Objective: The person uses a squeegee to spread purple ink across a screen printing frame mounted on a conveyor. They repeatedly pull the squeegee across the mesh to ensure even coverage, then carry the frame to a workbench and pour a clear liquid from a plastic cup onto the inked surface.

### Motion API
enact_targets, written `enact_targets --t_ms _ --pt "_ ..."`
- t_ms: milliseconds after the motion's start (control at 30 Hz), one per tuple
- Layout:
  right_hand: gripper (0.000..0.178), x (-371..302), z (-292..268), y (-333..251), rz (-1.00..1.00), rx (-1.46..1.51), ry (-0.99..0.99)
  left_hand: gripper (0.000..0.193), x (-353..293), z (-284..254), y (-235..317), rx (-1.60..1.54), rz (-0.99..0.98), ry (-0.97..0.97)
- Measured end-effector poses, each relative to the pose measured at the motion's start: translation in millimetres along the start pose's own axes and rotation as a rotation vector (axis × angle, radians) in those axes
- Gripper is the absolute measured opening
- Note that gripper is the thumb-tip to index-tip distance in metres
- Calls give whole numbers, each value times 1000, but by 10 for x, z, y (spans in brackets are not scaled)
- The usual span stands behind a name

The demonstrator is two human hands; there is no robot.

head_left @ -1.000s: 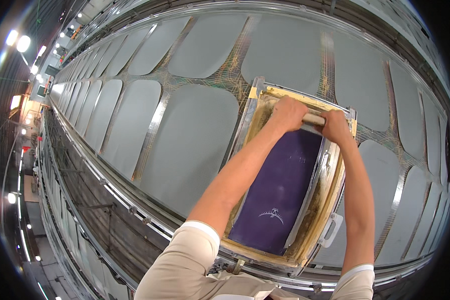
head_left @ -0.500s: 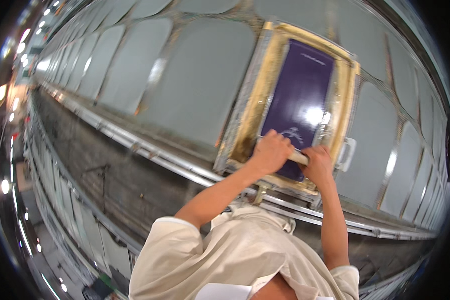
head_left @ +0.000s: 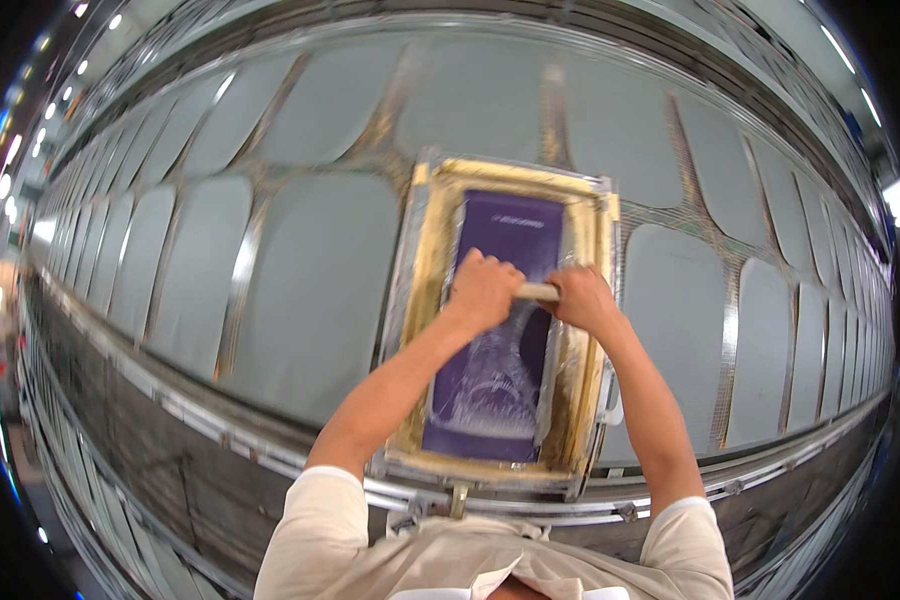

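A screen-printing frame (head_left: 577, 181) with tape-yellowed edges lies in front of me, its long middle panel (head_left: 514, 208) dark purple. Both my hands grip a pale squeegee (head_left: 537, 292) that spans the panel beyond its middle. My left hand (head_left: 484, 290) closes round the squeegee's left part and my right hand (head_left: 581, 297) round its right end. The squeegee's blade is mostly hidden beneath my hands. Between it and my body the purple surface is streaked, with a pale printed design showing near the close end.
Rows of flat grey rounded panels (head_left: 315, 300) cover the long table on both sides of the frame. A metal rail (head_left: 750, 478) runs along the table's near edge. A white handle (head_left: 610, 395) sticks out at the frame's right side.
My hands have pushed the squeegee away from me, from the frame's near end to beyond its middle. Streaks now show on the purple panel behind it. The view has shifted too.
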State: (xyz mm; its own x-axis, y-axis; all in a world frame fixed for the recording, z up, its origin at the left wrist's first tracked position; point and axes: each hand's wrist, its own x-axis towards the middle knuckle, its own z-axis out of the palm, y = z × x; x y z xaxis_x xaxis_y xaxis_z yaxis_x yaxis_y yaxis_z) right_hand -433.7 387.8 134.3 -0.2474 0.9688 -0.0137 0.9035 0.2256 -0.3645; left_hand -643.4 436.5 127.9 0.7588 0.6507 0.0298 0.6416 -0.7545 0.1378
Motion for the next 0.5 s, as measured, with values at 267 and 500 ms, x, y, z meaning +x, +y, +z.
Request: enact_targets --t_ms 267,500 --pt "23 1358 -138 866 180 54 -36 19 1404 -14 -800 69 -49 -16" --pt "30 1219 -120 588 238 66 -31 22 1187 -34 -705 -3 -177 -91"
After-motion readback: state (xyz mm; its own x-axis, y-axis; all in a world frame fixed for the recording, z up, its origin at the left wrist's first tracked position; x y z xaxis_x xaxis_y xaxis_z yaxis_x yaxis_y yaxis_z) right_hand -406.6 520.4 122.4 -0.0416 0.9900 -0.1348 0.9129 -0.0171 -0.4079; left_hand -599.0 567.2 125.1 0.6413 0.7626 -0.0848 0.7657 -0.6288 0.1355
